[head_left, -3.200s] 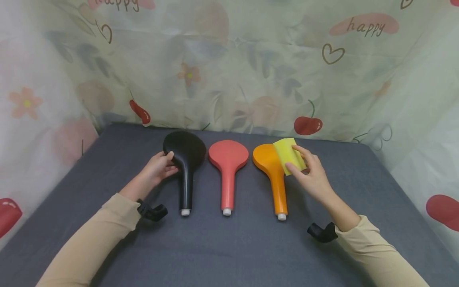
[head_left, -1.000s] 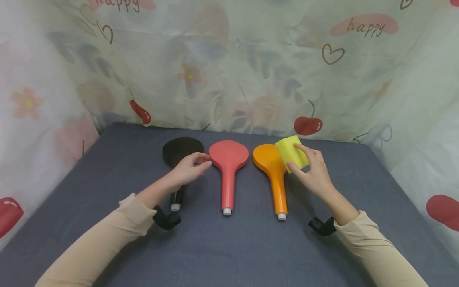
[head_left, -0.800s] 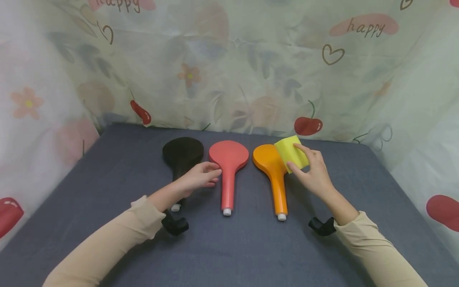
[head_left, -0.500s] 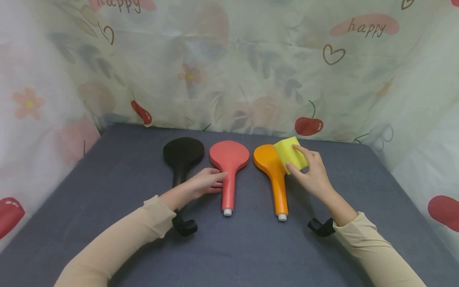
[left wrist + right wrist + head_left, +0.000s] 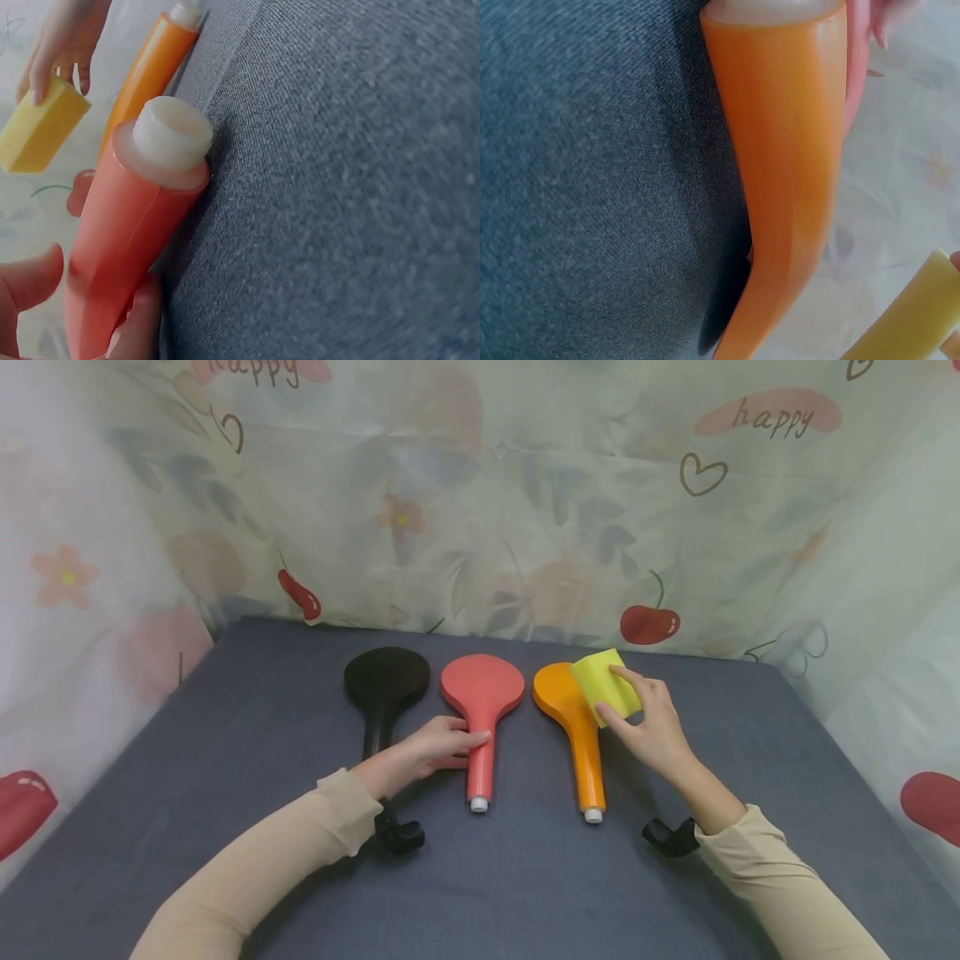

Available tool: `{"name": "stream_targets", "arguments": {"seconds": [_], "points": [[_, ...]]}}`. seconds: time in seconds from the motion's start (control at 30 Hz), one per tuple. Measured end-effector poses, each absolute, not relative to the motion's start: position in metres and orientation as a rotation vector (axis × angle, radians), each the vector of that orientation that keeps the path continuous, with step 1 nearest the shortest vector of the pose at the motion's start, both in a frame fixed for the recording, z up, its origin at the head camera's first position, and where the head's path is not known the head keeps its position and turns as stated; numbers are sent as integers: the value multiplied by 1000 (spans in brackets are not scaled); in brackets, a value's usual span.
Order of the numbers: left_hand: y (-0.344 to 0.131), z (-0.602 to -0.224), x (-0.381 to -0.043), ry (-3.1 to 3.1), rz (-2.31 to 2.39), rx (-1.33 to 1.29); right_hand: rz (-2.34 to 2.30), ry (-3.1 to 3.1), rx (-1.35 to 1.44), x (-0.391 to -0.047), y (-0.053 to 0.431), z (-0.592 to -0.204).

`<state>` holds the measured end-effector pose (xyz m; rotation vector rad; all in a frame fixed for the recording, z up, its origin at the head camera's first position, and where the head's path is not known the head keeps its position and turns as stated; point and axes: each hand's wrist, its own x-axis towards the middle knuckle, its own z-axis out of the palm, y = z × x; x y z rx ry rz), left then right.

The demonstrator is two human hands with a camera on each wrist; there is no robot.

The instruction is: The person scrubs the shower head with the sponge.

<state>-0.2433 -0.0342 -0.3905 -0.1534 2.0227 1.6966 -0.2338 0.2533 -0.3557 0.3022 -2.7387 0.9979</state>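
Three shower heads lie in a row, handles toward me, each with a white end piece. My left hand (image 5: 435, 745) grips the pink shower head (image 5: 482, 685) by its handle, thumb on top; in the left wrist view fingers curl under the pink handle (image 5: 124, 232). To its left lies the black shower head (image 5: 386, 677), its lower handle hidden by my left wrist. Between thumb and fingers, my right hand (image 5: 652, 727) pinches a yellow sponge (image 5: 606, 683), which overlaps the head of the orange shower head (image 5: 588, 768).
A dark grey cloth (image 5: 525, 885) covers the table. Behind and at the sides hangs a patterned curtain (image 5: 480, 527) close to the table's edges. Black camera mounts (image 5: 670, 837) stick out from both wrists.
My left hand let go of the black shower head, which came to lie flat, then moved right and took the pink one's handle. My right hand with the sponge stayed nearly in place.
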Motion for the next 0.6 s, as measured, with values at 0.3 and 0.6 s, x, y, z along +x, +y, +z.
{"name": "stream_targets", "arguments": {"seconds": [0.3,0.6], "points": [[-29,-388,-239,2085,1697,-203,1002,-2748,295,-235,253,-357],[-27,-383,-231,2152,1722,-168,996,-2740,303,-234,253,-354]]}}
